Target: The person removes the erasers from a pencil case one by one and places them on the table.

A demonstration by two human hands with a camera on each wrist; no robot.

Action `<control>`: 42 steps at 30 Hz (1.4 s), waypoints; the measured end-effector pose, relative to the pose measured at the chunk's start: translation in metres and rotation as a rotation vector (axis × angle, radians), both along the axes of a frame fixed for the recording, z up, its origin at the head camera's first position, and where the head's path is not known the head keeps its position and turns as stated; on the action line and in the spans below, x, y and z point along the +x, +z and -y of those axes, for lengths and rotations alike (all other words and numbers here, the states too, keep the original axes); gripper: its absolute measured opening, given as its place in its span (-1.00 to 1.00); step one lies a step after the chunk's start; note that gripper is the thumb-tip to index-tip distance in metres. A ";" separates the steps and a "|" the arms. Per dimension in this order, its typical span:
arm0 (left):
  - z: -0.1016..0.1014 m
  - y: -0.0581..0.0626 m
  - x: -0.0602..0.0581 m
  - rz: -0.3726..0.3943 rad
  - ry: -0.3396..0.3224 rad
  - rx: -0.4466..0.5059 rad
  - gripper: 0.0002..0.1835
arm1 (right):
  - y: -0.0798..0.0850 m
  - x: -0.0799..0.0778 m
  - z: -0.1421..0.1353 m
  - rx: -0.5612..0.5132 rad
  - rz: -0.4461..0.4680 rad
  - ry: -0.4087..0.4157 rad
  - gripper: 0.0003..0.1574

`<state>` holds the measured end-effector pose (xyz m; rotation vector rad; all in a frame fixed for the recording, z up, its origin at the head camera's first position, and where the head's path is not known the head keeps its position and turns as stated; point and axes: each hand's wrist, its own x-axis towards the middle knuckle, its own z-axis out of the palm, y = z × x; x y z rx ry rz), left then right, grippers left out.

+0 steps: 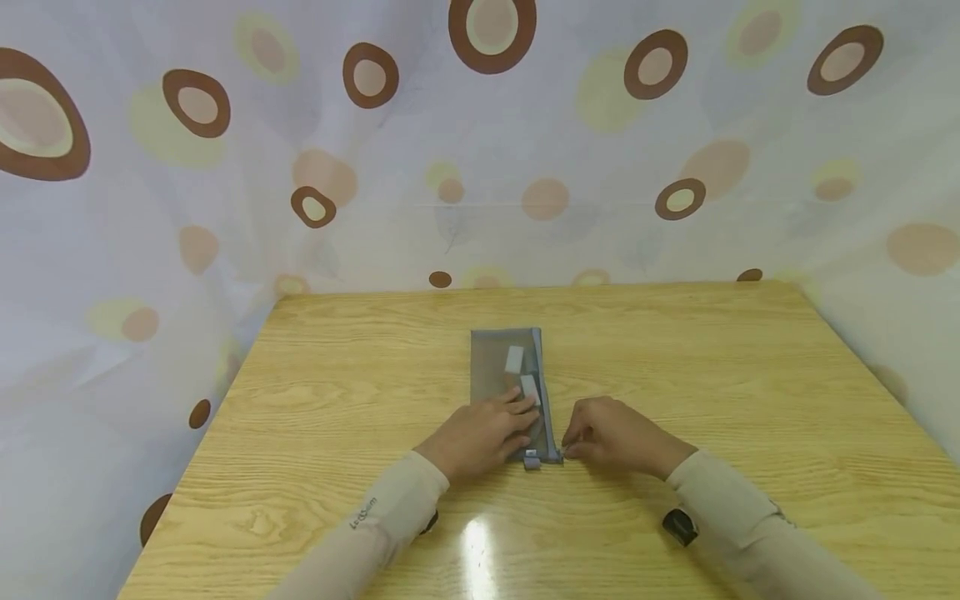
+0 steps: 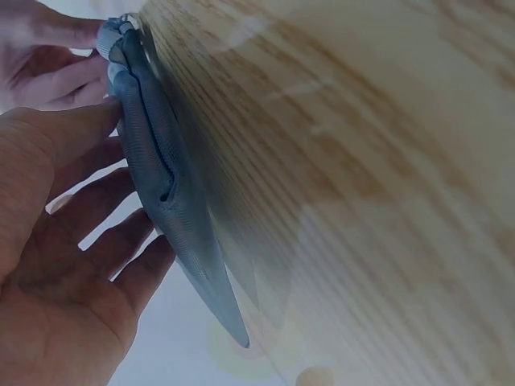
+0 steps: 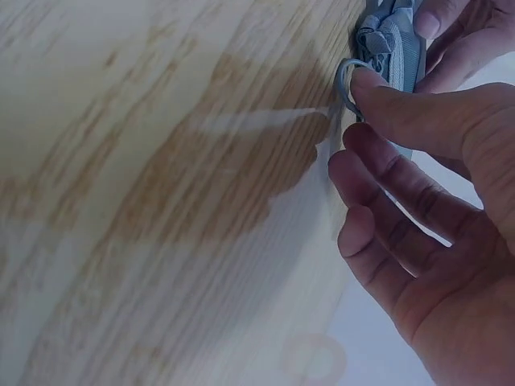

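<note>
A grey-blue mesh zip pouch (image 1: 487, 354) lies lengthwise on the table. Two white rectangular blocks (image 1: 514, 359) show through its mesh. My left hand (image 1: 487, 432) rests on the near half of the pouch, its fingers spread. At the near right corner my right hand (image 1: 618, 435) pinches the zipper's ring pull (image 3: 341, 87) between thumb and index finger, the other fingers loosely bent. In the left wrist view a dark slit runs along the zipper edge (image 2: 153, 121) of the pouch. Part of the pouch is hidden under my left hand.
The wood-grain table (image 1: 337, 383) extends around the pouch on all sides. A white sheet with brown and yellow spots (image 1: 420, 150) hangs behind it and at both sides. A small fabric tab (image 1: 532, 462) sticks out from the pouch's near edge.
</note>
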<state>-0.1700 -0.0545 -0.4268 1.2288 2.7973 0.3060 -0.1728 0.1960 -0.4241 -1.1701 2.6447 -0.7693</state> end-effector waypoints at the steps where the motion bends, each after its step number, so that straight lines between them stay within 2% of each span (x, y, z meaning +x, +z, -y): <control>1: 0.000 -0.001 0.000 -0.003 -0.001 -0.001 -0.53 | 0.000 0.000 0.000 -0.003 0.001 0.002 -0.95; 12: 0.002 -0.004 -0.001 0.003 -0.003 0.018 -0.54 | 0.003 -0.001 0.003 -0.019 0.080 -0.014 -0.92; 19: 0.000 -0.001 -0.003 0.007 -0.017 0.032 -0.55 | 0.005 -0.002 0.003 -0.057 0.110 -0.007 -0.95; 24: -0.005 0.001 -0.007 0.012 -0.009 0.005 -0.52 | 0.009 -0.001 0.003 -0.056 0.102 -0.026 -0.94; 32: -0.012 -0.004 -0.009 -0.011 0.018 -0.069 -0.49 | 0.010 0.001 0.004 -0.079 0.092 -0.046 -0.95; 37: -0.013 -0.005 -0.009 -0.021 0.020 -0.060 -0.50 | 0.007 0.000 0.004 -0.081 0.052 -0.061 -0.94; 42: -0.012 -0.005 -0.007 0.008 0.027 -0.034 -0.50 | 0.004 0.001 0.004 -0.085 0.031 -0.074 -0.93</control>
